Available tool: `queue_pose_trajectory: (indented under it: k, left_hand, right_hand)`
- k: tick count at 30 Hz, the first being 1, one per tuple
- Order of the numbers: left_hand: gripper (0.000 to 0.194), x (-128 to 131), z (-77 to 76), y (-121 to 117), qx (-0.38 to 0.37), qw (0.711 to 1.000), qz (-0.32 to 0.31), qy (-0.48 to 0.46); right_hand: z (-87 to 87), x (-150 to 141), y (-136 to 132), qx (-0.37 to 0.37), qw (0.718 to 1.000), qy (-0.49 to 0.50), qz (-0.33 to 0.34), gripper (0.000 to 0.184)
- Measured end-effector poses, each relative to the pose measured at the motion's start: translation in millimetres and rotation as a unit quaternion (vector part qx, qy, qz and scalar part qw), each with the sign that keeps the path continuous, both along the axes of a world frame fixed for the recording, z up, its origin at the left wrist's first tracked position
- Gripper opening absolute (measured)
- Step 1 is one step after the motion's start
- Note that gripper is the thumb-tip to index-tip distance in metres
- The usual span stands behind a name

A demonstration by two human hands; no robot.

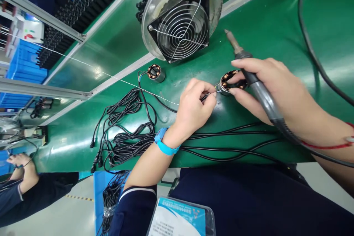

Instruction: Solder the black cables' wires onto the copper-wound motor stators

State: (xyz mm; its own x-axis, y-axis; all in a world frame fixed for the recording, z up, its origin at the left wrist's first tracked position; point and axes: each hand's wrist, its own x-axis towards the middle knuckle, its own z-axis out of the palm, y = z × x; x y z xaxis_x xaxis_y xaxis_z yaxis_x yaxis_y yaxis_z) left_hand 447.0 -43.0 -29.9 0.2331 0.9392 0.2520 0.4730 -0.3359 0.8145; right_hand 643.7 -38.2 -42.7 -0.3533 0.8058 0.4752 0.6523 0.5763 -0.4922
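My left hand (197,103) wears a blue wrist strap and pinches the end of a black cable, its thin wires reaching toward a motor stator (224,79) with copper windings. A thin strand of solder wire (143,90) runs from the upper left to this hand. In my right hand (279,92) a soldering iron (258,88) lies along the palm, its tip pointing up and away from the stator. Thumb and fingers of that same hand also grip the stator ring. Another stator (156,73) with coloured wires stands on the green bench to the left.
A fan with a wire guard (182,31) on a round duct stands behind my hands. Coiled black cables (129,143) lie on the green bench (276,22) at left. A metal frame (116,75) crosses behind. Another person's hands (23,160) are at far left.
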Motion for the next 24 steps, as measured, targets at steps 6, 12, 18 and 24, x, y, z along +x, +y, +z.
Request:
queue_pose_trajectory:
  k: [6,12,18,24]
  left_hand:
    - [0.014,3,0.8,-3,-0.014,1.0,-0.004,0.016]
    - [0.017,7,-0.6,-5,0.018,1.0,0.003,0.025]
    - [0.017,8,-2.5,-5,0.043,0.998,0.011,0.05]
    - [0.018,8,-4.2,-4,0.068,0.995,0.012,0.072]
  right_hand:
    - [12.0,15,-42,-0.021,0.993,0.087,-0.083,0.036]
    - [5.7,31,-59,-0.008,0.993,0.118,-0.029,0.008]
    - [13.4,30,-60,-0.069,0.992,0.106,-0.007,0.016]
    - [10.5,31,-64,-0.096,0.99,0.1,-0.02,0.021]
